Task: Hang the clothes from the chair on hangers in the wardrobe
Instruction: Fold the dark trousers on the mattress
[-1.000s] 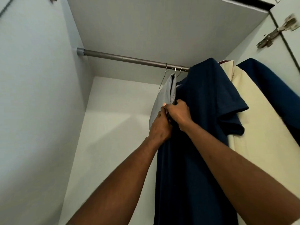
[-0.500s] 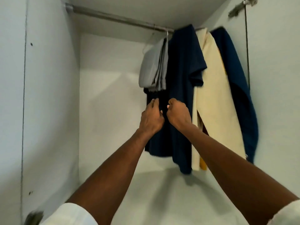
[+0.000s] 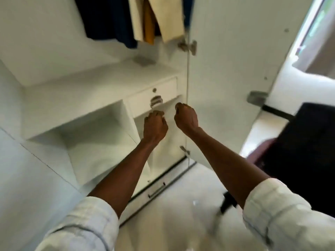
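Both arms are stretched out in front of the open white wardrobe (image 3: pixel 59 73), pale sleeves rolled up past the elbows. The left hand (image 3: pixel 154 126) is curled into a fist with nothing in its grip, and the right hand (image 3: pixel 185 117) just beside it is the same: fingers folded in, holding nothing. The two fists hang close together without touching, in front of the small drawer (image 3: pixel 154 96) with its metal handle and keyhole.

Up at the top edge only the hems of the hanging clothes show. On the left is a dark navy garment (image 3: pixel 107 20), broad and plain, falling lowest at its right corner. Just right of it comes a cream garment (image 3: pixel 167 17) in two panels, with a mustard-yellow piece (image 3: pixel 149 31) peeking between them. A sliver of blue shows past the cream, at the edge of the open door (image 3: pixel 235 69). The hangers and rail are out of view.

Below the clothes sits a white shelf, then open cubbies, and a long bottom drawer (image 3: pixel 155 192) with a dark bar handle. Off to the right is a dark chair (image 3: pixel 299 160), blurred; what lies on it I cannot tell.
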